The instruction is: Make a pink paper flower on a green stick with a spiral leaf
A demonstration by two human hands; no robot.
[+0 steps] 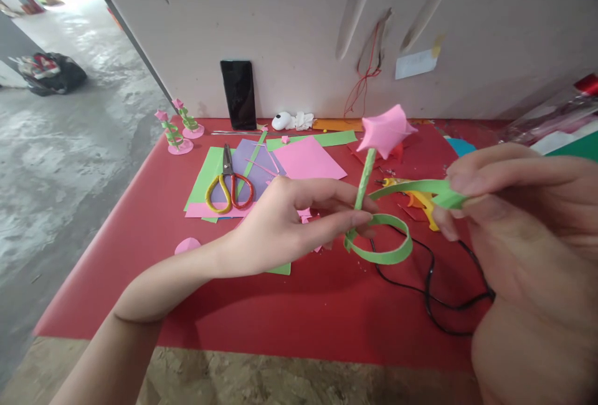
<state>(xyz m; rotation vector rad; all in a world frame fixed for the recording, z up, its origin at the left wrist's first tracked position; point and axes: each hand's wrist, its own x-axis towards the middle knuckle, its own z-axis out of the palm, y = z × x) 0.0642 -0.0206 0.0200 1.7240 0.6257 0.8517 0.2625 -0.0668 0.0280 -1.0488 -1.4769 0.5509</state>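
Note:
Between its thumb and fingers, my left hand (299, 218) pinches the green stem of a paper flower, whose puffy pink paper star (387, 131) tops the green paper stem (365, 179). A green paper strip (402, 188) curls from the stem; a round loop of it (385, 258) hangs by my left fingertips. At the right, my right hand (523, 205) has its fingers closed on the strip's other end, holding it out from the stem. Behind the strip lies a yellow glue gun (423, 202), partly hidden, with a black cord (427, 274).
Scissors (228, 184) lie on green, purple and pink paper sheets (311, 159) on the red table (252, 314). Two small paper flowers on pink bases (180, 146) stand at the far left corner. A black phone (238, 95) leans on the wall beside a white figure (293, 121).

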